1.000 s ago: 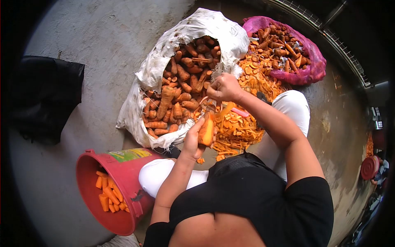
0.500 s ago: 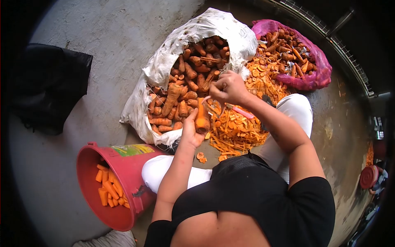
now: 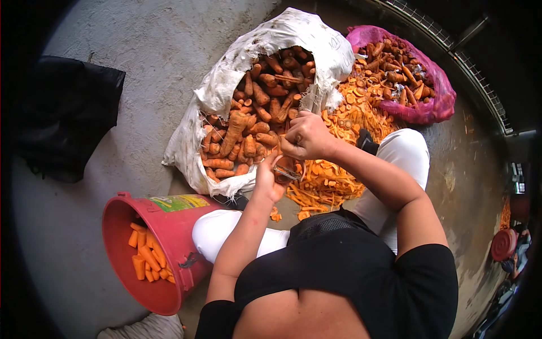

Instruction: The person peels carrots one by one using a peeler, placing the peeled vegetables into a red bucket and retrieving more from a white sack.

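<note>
My left hand [image 3: 267, 179] is closed around a thick carrot [image 3: 286, 163], partly hidden by the fingers and by the tool in front of it. My right hand [image 3: 307, 135] is closed on a peeler [image 3: 289, 173], whose metal blade end lies across the lower part of the carrot; its handle is hidden in the fist. Just beyond the hands, a white sack [image 3: 195, 133] lies with its mouth open, full of unpeeled carrots [image 3: 236, 133]. Under and beside the right forearm is a heap of orange peelings [image 3: 324, 186].
A red bucket [image 3: 186, 226], tipped on its side at left, holds peeled carrots [image 3: 149, 254]. A pink mesh sack [image 3: 443, 101] with carrots and cut ends lies at back right. Black cloth or plastic [image 3: 70, 118] is at far left. A red round lid [image 3: 503, 244] shows at far right.
My right hand has come slightly down and closer to my left hand. The peeler's blade end now shows across the lower carrot, where bare peeled surface showed before.
</note>
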Available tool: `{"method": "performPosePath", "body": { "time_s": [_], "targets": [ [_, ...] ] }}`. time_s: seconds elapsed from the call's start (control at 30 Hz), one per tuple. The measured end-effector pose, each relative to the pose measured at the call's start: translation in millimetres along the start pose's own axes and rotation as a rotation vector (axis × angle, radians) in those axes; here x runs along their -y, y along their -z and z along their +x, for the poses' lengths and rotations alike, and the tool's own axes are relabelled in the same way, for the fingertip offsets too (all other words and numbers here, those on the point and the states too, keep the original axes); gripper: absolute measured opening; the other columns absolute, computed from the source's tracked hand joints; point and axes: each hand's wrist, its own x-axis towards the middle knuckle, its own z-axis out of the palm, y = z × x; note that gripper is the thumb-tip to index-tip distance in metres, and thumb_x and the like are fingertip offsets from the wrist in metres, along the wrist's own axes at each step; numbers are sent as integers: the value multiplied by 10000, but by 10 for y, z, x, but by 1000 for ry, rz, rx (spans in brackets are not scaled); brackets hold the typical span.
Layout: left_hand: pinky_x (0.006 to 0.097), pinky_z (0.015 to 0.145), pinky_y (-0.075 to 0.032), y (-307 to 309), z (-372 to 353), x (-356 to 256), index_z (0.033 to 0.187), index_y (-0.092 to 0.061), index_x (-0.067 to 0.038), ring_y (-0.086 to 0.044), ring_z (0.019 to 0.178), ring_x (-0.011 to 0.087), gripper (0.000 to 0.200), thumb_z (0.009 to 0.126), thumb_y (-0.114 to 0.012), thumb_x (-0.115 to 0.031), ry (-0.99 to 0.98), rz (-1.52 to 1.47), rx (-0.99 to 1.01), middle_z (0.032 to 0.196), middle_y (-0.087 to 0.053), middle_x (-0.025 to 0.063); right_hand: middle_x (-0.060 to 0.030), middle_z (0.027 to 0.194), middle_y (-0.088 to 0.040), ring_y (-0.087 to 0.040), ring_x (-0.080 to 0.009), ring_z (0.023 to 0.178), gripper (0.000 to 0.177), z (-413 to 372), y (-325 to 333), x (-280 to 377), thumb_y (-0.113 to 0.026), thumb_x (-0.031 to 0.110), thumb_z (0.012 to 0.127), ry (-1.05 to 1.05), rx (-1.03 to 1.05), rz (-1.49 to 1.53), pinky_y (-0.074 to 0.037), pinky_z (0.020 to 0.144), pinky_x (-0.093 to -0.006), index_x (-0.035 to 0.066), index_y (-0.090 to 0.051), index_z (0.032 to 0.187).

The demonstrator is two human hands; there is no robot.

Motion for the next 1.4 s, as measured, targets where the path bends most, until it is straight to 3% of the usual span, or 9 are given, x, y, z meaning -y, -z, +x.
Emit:
{"method": "performPosePath", "body": {
  "time_s": [0.23, 0.37, 0.43, 0.5, 0.7, 0.83, 0.97, 1.3, 1.4],
  "targets": [
    [303, 535, -507, 4, -289, 23, 1097, -537, -33, -621, 676, 173, 327, 983, -402, -308, 2, 217, 162, 854, -614, 68, -31, 474, -531, -533, -188, 491, 302, -9, 96, -412, -610, 269, 757, -169, -75, -158, -428, 588, -339, 135, -627, 488],
    [285, 536, -503, 84, -246, 27, 1108, -527, -29, -619, 657, 173, 332, 986, -407, -314, 19, 252, 223, 850, -615, 79, -58, 466, -554, -567, -231, 486, 354, -60, 90, -656, -588, 318, 768, -266, 3, -469, -454, 670, -340, 135, -609, 466],
    [289, 559, -508, 4, -328, -33, 1130, -524, -28, -621, 677, 175, 352, 987, -409, -329, 13, 235, 258, 854, -616, 82, -89, 463, -545, -545, -260, 449, 415, -52, 147, -743, -542, 368, 806, -531, 137, -479, -445, 711, -354, 127, -614, 475],
    [294, 582, -512, -20, -343, -55, 1147, -521, -28, -622, 700, 177, 366, 986, -415, -339, 1, 200, 251, 860, -617, 86, -91, 461, -553, -546, -259, 435, 406, -32, 193, -739, -536, 363, 818, -500, -23, -610, -466, 654, -351, 130, -640, 501],
    [307, 633, -520, 127, -96, -156, 1165, -520, -36, -617, 740, 187, 375, 981, -430, -350, 7, 30, 198, 913, -616, 110, -57, 475, -588, -588, -218, 432, 346, 128, 242, -331, -553, 350, 813, -631, -3, -15, -485, 475, -334, 127, -710, 600],
    [299, 696, -525, -49, -139, -114, 1083, -585, -62, -617, 779, 161, 308, 960, -479, -324, -116, 43, 82, 924, -622, 73, -35, 463, -518, -485, -194, 484, 270, 90, 111, -60, -621, 240, 763, -203, -88, 6, -401, 568, -332, 127, -651, 520],
    [308, 731, -533, 143, 33, -49, 1071, -597, -52, -626, 829, 150, 294, 951, -495, -300, -6, 58, 53, 960, -636, 44, -29, 469, -508, -469, -221, 488, 304, 8, -19, 3, -629, 184, 736, -59, -48, 17, -348, 548, -344, 103, -550, 454],
    [291, 711, -546, 46, -24, 6, 1102, -560, -36, -637, 884, 172, 306, 966, -460, -291, -17, 61, 158, 948, -633, 65, -51, 450, -521, -508, -219, 456, 289, -40, -89, -52, -609, 267, 741, -112, -12, 11, -425, 555, -344, 126, -644, 492],
    [331, 609, -532, -11, -187, 3, 1113, -522, -11, -621, 701, 209, 340, 973, -407, -300, -64, 251, 71, 905, -607, 124, -3, 451, -536, -485, -147, 456, 284, -11, 45, -231, -585, 256, 777, -258, 29, -128, -465, 621, -313, 151, -677, 530]
  ]
}}
